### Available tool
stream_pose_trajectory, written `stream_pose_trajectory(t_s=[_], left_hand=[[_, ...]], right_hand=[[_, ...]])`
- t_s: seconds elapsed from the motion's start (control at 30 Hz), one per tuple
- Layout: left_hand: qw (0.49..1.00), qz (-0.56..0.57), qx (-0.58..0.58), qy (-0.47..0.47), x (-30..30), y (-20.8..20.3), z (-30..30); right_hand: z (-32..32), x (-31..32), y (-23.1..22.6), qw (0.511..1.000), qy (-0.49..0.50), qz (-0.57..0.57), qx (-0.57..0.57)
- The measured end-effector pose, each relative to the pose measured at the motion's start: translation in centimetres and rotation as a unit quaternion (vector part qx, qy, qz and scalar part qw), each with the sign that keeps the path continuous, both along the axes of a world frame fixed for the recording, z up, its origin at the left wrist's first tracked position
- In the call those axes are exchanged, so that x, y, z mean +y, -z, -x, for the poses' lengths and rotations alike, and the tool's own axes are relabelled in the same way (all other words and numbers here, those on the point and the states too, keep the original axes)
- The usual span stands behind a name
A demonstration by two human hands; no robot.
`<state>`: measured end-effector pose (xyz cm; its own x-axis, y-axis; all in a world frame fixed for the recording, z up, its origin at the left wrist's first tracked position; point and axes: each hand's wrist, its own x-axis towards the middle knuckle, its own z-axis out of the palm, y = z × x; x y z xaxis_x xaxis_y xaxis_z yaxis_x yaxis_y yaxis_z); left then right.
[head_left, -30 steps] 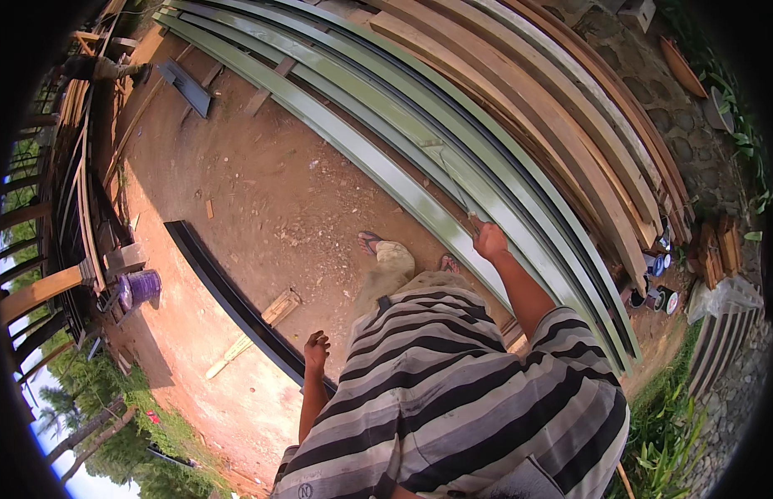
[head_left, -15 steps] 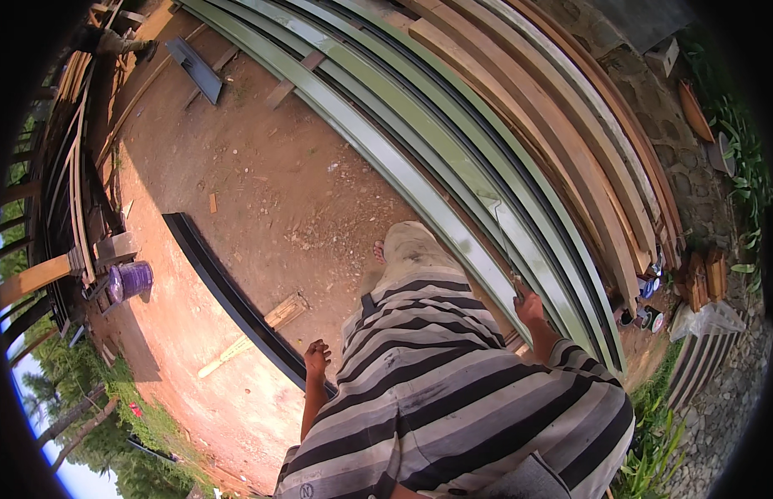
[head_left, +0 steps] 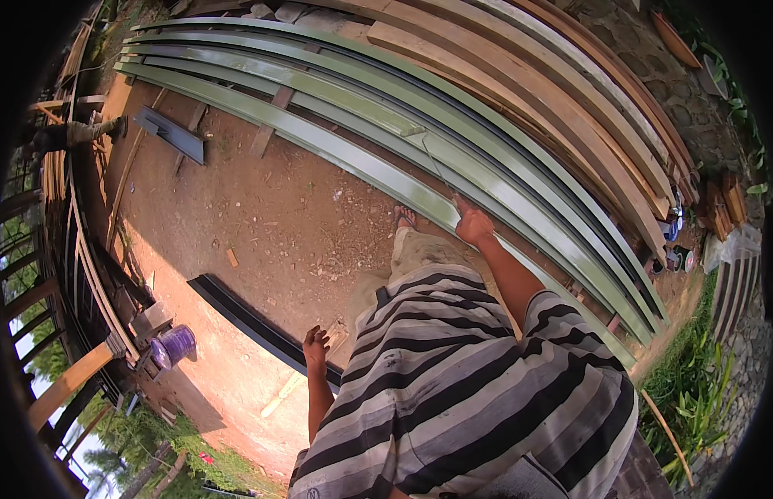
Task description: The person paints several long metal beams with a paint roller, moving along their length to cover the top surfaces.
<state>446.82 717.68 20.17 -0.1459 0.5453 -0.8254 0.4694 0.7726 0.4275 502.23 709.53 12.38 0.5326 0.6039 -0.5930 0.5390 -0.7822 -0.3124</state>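
Observation:
My right hand (head_left: pixel 474 224) is closed round the handle of a small paint roller (head_left: pixel 437 167). Its thin wire frame reaches away from me, and the roller head lies on one of the long green metal beams (head_left: pixel 353 87). These beams run side by side from far left to near right, with a wet-looking sheen in places. Low at my left side hangs my left hand (head_left: pixel 317 343), fingers loosely bent and apart, holding nothing. It is nearest to a long black beam (head_left: pixel 245 320) on the ground.
Stacked timber planks (head_left: pixel 519 91) lie beyond the green beams. Wooden crosspieces (head_left: pixel 273 121) sit under them. A grey metal plate (head_left: pixel 172 137) lies far left, near another person's leg (head_left: pixel 96 131). A purple bucket (head_left: pixel 172 347) stands at left. Paint cans (head_left: pixel 679 258) are at right.
My right hand and the roller have moved farther forward and left along the green beams, and the arm is more stretched out. My view has turned; my left hand still hangs free.

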Motion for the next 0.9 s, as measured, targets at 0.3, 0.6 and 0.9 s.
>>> stream_pose_trajectory(t_s=[0.3, 0.6, 0.9], left_hand=[[0.988, 0.017, -0.017, 0.154, 11.9, -0.2, -6.5], [0.967, -0.013, -0.009, 0.255, 21.8, -0.2, -10.6], [0.947, -0.017, -0.017, 0.320, 23.3, -1.3, -13.8]], right_hand=[[-2.2, -9.5, -3.2, 0.992, 0.121, 0.025, 0.016], [-2.3, -34.7, -7.7, 0.970, 0.221, -0.018, -0.099], [-2.3, -35.1, -2.7, 0.984, 0.130, -0.055, -0.105]])
